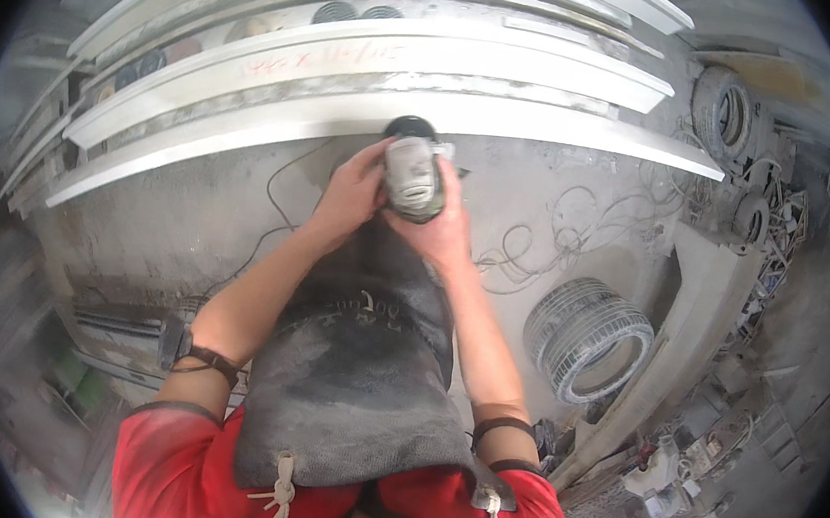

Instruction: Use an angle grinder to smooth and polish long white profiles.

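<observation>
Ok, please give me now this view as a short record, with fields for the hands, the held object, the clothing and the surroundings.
Left hand: left hand grips the tool's left side
Right hand: right hand grips its right side
Held object: grey handheld tool with a dark round end
Tool contact: dark end overlaps the nearest long white piece in view; touching or not, cannot tell
Clothing: dark apron, red top
Right side: tyres on the floor

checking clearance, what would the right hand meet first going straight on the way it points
Likely the nearest white beam, beyond the tool it holds, though depth is unclear.
</observation>
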Motion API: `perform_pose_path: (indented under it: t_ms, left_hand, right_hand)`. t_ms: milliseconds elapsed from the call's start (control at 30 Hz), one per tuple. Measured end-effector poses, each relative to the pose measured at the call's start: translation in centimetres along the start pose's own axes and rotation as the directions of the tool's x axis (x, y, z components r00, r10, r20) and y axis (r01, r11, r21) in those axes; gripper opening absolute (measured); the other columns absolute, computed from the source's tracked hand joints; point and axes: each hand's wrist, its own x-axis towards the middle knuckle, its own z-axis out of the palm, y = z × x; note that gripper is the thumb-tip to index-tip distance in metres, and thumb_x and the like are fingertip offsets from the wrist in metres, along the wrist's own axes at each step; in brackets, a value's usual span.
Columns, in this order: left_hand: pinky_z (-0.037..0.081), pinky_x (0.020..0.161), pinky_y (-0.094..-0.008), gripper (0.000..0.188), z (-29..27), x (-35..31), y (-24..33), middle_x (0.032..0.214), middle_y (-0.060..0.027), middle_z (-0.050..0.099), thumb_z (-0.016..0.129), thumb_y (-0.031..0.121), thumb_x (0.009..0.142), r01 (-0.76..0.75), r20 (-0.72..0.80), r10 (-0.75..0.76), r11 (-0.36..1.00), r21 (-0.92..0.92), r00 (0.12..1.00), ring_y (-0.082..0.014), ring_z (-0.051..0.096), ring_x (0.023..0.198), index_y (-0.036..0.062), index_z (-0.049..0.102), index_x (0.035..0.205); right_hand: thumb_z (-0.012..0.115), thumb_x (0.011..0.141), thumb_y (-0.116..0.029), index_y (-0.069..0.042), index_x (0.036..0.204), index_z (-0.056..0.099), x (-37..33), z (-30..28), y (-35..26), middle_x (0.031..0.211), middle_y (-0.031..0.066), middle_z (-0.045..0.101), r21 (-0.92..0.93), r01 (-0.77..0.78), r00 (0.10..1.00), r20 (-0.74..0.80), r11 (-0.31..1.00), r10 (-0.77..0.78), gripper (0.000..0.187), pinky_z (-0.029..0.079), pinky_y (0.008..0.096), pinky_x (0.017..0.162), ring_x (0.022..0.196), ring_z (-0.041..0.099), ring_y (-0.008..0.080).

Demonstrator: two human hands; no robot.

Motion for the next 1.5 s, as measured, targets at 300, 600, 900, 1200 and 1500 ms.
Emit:
perform_pose_path:
  t_ms: [300,600,900,1200,1500]
  left_hand:
    - [0.057,0.047,-0.0251,0.108,18.4,5.5,0.5,0.142,-0.0232,0.049,0.075,0.013,0.091,0.139,0.241,-0.123,0.989,-0.051,0.963,-0.0229,0.073,0.085,0.0247,-0.004,0.163]
    - [0.057,0.092,-0.0373,0.125,63.2,24.1,8.1,0.141,-0.0304,0.048,0.091,0.035,0.072,-0.267,0.502,0.152,0.95,0.164,0.852,-0.0351,0.06,0.121,0.0016,0.002,0.154]
    - [0.061,0.078,-0.0358,0.123,58.2,23.1,4.7,0.143,-0.026,0.046,0.087,0.031,0.079,-0.367,0.424,0.256,0.908,0.203,0.869,-0.0266,0.064,0.114,-0.0031,-0.002,0.157]
    - [0.043,0.109,-0.0383,0.064,37.4,13.5,-5.4,0.138,-0.0116,0.053,0.069,0.014,0.092,-0.151,0.009,0.153,0.983,-0.102,0.988,-0.0229,0.053,0.127,-0.0003,0.039,0.147]
    - [0.056,0.055,-0.0262,0.119,74.0,25.6,10.2,0.138,-0.0215,0.047,0.088,0.023,0.075,-0.093,0.362,0.007,0.971,0.222,0.932,-0.0232,0.065,0.102,0.0078,0.003,0.157]
  right_hand:
    - [0.09,0.065,-0.044,-0.016,0.146,0.045,4.2,-17.3,10.3,0.119,0.0214,0.069,-0.088,0.205,0.966,-0.145,0.975,-0.216,0.097,0.058,0.0462,0.083,0.102,0.07,0.0406]
    - [0.085,0.074,-0.02,0.001,0.136,0.048,11.8,-57.9,22.3,0.12,0.0138,0.069,0.042,-0.025,0.858,-0.513,0.999,0.043,0.075,0.054,0.0357,0.091,0.106,0.068,0.0208]
    - [0.087,0.073,-0.01,-0.005,0.14,0.045,11.6,-52.3,23.2,0.116,0.0125,0.068,0.335,0.179,0.897,-0.441,0.925,-0.015,0.079,0.054,0.0362,0.094,0.109,0.066,0.0218]
    - [0.077,0.075,-0.033,-0.02,0.151,0.034,8.6,-35.7,15.6,0.094,0.024,0.07,-0.146,0.139,0.982,0.15,0.979,-0.117,0.088,0.056,0.0544,0.075,0.087,0.07,0.0459]
    - [0.089,0.063,-0.022,-0.009,0.143,0.043,13.7,-68.1,24.8,0.109,0.0191,0.074,0.29,-0.036,0.904,-0.398,0.956,0.154,0.093,0.058,0.0418,0.087,0.103,0.073,0.0346]
